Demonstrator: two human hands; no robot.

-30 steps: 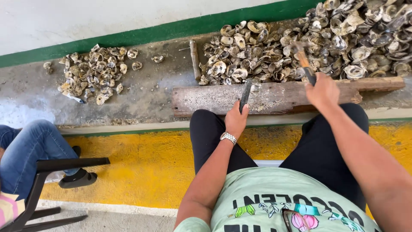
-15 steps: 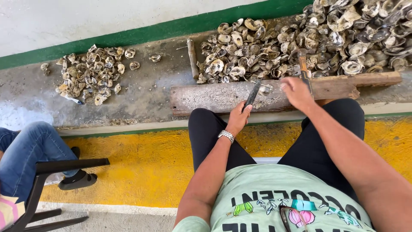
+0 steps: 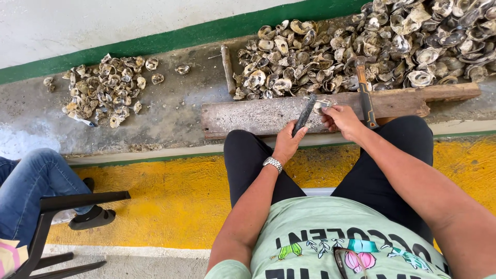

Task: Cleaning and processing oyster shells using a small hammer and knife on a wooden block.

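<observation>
Head view only.

Left hand [image 3: 285,143]: forearm runs up from the lap, wrist with a metal watch [image 3: 273,164], fingers closed around the handle of a dark flat knife [image 3: 304,113]. Blade points up and away, tip at the oyster [image 3: 321,104].

Right hand [image 3: 342,118]: arm comes in from lower right, extended over the right thigh; fingers pinched on the oyster, holding it on the top face of the wooden plank [image 3: 289,113]. Both hands meet at the plank's middle, just beside each other.

Hammer [image 3: 363,92]: lies across the plank just right of the right hand, wooden handle toward the person, head up in the shells. Not held.

Edges and room:
- Plank lies along the concrete ledge [image 3: 175,113], its near edge close to the knees; right end tapers to a thinner strip.
- Large oyster-shell pile [image 3: 392,41] packs right against the plank's far edge, all the way to the green wall stripe [image 3: 155,44]. No room beyond the plank there.
- Left part of the plank is bare; the ledge left of it is bare concrete up to a smaller shell pile [image 3: 106,88], well apart.
- Short stick [image 3: 227,67] stands at the big pile's left edge.
- Yellow-painted floor [image 3: 170,196] below the ledge; another person's jeans-clad leg [image 3: 31,181] and a dark chair frame [image 3: 57,217] at far left, well apart from the hands.
</observation>
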